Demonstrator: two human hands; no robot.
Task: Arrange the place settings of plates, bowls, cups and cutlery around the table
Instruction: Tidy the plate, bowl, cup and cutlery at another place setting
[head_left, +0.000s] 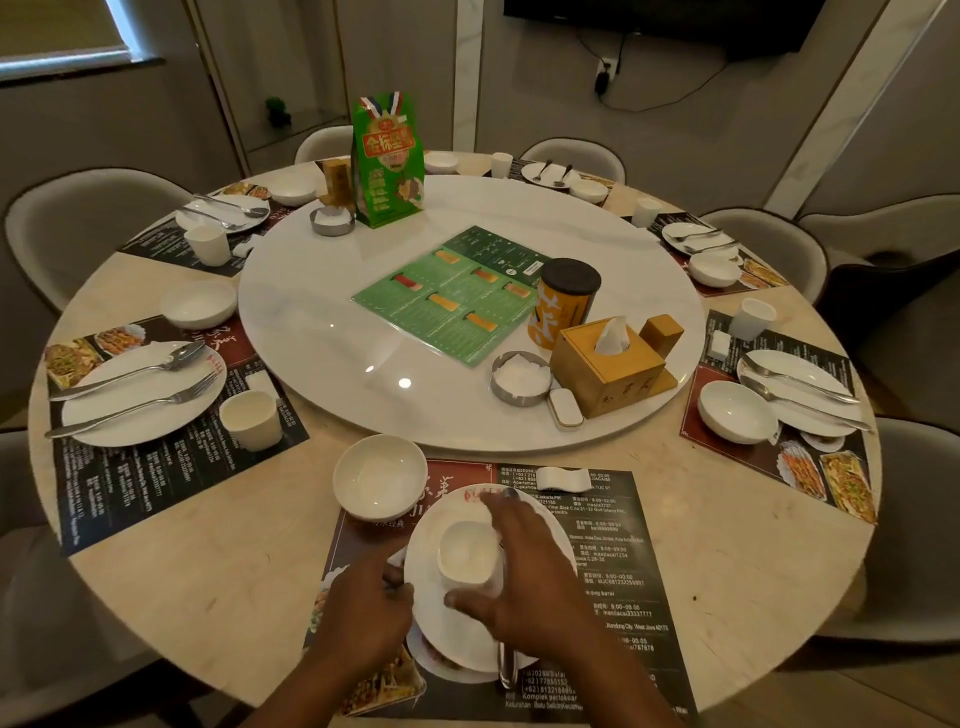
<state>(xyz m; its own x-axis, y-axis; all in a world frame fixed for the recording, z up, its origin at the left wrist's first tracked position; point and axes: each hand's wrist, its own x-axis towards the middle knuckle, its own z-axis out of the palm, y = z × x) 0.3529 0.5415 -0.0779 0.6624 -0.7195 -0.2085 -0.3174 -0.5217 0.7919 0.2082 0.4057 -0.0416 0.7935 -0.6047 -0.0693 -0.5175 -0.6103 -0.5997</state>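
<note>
On the dark placemat (618, 571) nearest me lies a white plate (431, 618). A white cup (466, 556) stands on it, and my right hand (524, 582) is wrapped around the cup from the right. My left hand (363, 613) grips the plate's left rim. A white bowl (379, 475) sits just beyond the plate, at the mat's far left corner. A small white chopstick rest (563, 479) lies at the mat's far edge. Cutlery handles (506, 667) stick out under my right wrist.
Other settings ring the round table (208, 571): a plate with spoon and fork (140, 389), cup (251, 418) and bowl (199, 304) on the left, a plate (800, 389) and bowl (735, 410) on the right. The white turntable (322, 322) carries a menu, tissue box (605, 364), canister and green bag. Chairs surround the table.
</note>
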